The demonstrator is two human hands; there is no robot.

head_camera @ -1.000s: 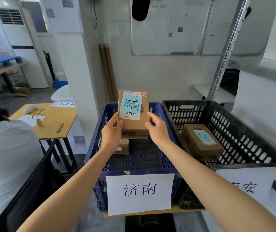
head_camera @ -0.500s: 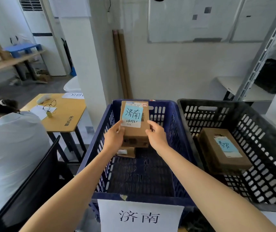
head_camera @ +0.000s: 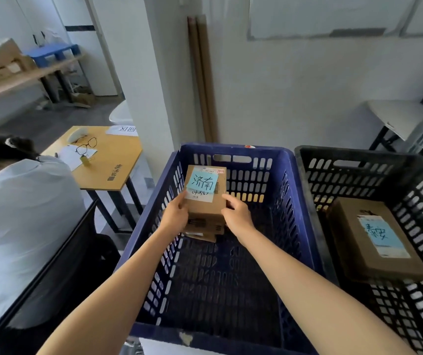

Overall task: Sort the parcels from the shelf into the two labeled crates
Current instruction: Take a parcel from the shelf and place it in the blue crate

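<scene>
A small brown cardboard parcel [head_camera: 206,198] with a blue note reading 济南 is inside the blue crate [head_camera: 233,152], near its far wall. My left hand [head_camera: 175,217] grips its left side and my right hand [head_camera: 238,216] grips its right side. It sits just above another flat parcel [head_camera: 202,235] lying on the crate floor; whether they touch I cannot tell. The black crate [head_camera: 305,180] on the right holds a larger brown parcel [head_camera: 374,239] with a blue note.
A person in a light shirt [head_camera: 18,213] sits at the left on a black chair [head_camera: 59,275]. A wooden table [head_camera: 107,160] with glasses and papers stands behind. A white pillar [head_camera: 138,73] rises left of the blue crate. Shelf posts stand at far right.
Both hands have lowered the 济南 parcel from above the blue crate's rim down into the crate. The view has tilted downward and moved closer.
</scene>
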